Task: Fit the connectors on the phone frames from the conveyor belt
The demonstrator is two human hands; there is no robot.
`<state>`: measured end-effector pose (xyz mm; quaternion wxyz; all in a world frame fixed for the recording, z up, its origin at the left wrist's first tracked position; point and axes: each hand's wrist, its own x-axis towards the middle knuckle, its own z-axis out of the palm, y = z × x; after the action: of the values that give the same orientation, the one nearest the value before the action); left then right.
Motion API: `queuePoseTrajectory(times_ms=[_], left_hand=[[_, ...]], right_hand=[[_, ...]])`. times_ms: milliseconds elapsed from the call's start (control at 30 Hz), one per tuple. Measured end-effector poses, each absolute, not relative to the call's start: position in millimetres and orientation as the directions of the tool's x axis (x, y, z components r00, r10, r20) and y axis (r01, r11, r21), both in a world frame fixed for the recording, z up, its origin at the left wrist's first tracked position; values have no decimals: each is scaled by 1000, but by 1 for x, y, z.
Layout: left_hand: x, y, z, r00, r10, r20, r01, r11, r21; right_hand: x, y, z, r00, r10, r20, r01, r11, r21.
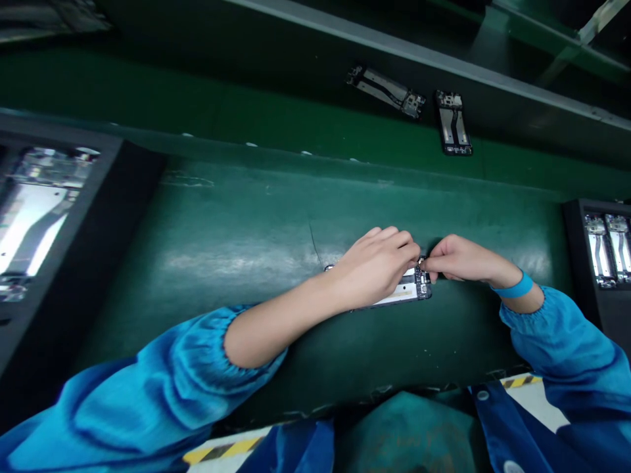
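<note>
An opened phone (pixel 394 297) lies on the green bench mat, its silver inner plate and small circuit parts showing at the right end. My left hand (pixel 377 266) reaches across it with curled fingers, gripping near the right end and covering most of its middle. At that end my right hand (pixel 451 257) has thumb and forefinger pinched together against the phone's edge. Whatever is between those fingertips is too small to make out. A thin dark wire (pixel 314 243) sticks up from beside the phone's left end. A blue band (pixel 515 286) circles my right wrist.
Two more opened phones (pixel 386 90) (pixel 453 123) lie on the green ledge at the back. A black tray (pixel 142 177) bearing an opened phone stands at the left. Another black tray (pixel 574 226) with several phones sits at the right edge.
</note>
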<state>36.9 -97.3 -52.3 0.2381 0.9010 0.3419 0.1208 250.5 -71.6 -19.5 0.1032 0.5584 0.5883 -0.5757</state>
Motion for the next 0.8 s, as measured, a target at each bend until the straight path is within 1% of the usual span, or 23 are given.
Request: queuePoseTrajectory(times_ms=[167,233,367,433,500,567,600,667,733,767,800], left_hand=[[42,-98,-55,728,679,96,595,-696,402],[44,-99,-58,723,681,115,606,-706,368],[50,-101,-62,709,692,134,625,-705,336],[51,-102,-60,678,719,156,652,-685,323],[49,-104,-57,622,755,207,692,-654,304],[42,-109,-53,572,773,274,716,-634,293],[37,-112,-52,564,768,303,712,-638,293],[27,-120,-50,587,735,339,675,-675,296],[19,-129,-50,632,694,345,629,-719,295],[17,-132,-51,651,679,340,613,-734,293],[15,-135,-52,666,668,332,601,-744,291]], right_hand=[[250,-69,-17,-370,507,-779,784,-279,-554],[249,-70,-17,-363,516,-776,798,-258,-545],[245,-74,-20,-355,587,-728,834,-154,-530],[246,-79,-21,-343,625,-702,840,-129,-526],[250,-84,-21,-357,662,-658,803,-143,-579],[259,-90,-20,-403,711,-577,702,-165,-693],[264,-93,-18,-426,747,-511,635,-155,-756],[274,-100,-16,-407,857,-316,535,-57,-843],[279,-108,-16,-302,946,-121,520,57,-852],[280,-112,-16,-248,967,-59,528,84,-845],[280,-116,-18,-211,977,-26,537,94,-839]])
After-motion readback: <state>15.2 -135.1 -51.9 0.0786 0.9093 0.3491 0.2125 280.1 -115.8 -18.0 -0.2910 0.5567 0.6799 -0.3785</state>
